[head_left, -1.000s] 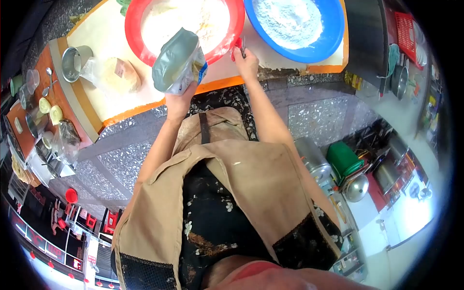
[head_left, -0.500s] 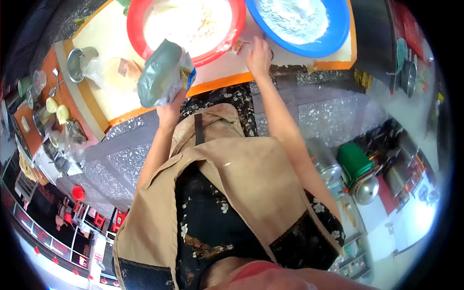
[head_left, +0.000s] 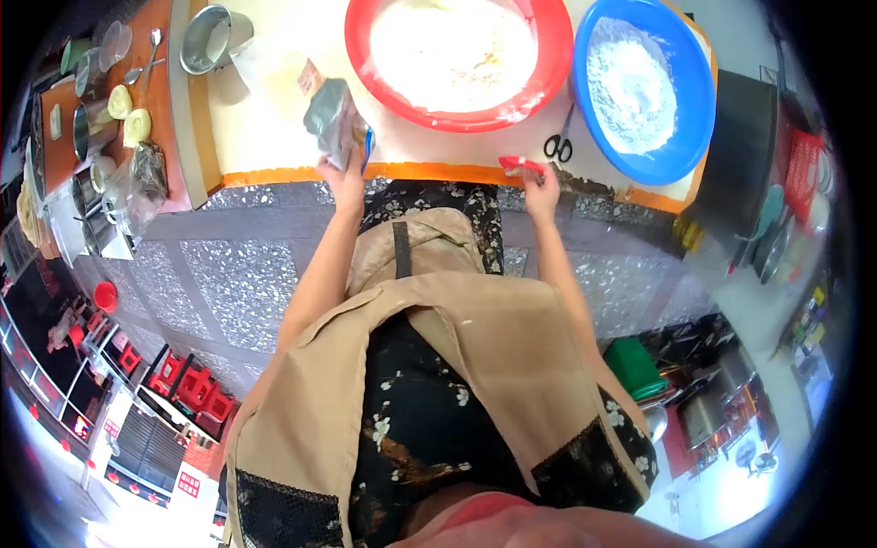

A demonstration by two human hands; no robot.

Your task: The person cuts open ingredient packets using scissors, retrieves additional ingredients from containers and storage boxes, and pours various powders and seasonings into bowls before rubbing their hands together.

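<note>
My left hand [head_left: 345, 185] grips the lower end of a grey-green plastic bag [head_left: 331, 121] with a blue printed edge, held over the front edge of the table. The bag's contents are hidden. In my right hand [head_left: 542, 190] a small red packet [head_left: 521, 164] is pinched between the fingers, just over the orange table border. Black-handled scissors [head_left: 558, 148] lie just beyond that hand, against a blue basin [head_left: 705, 137] of white powder. Between and beyond my hands stands a red basin [head_left: 438, 119] holding pale powder with a yellowish patch.
A metal cup [head_left: 203, 41] and a clear plastic bag [head_left: 260, 68] are at the table's left. Farther left, a brown board [head_left: 151, 100] carries spoons, containers and pale round pieces. Red stools [head_left: 192, 388] stand at lower left, and a green bin [head_left: 635, 367] at lower right.
My right hand has lifted the red packet off the table and drawn it back to the edge, leaving the scissors exposed. The grey-green bag is lower, and the view has shifted.
</note>
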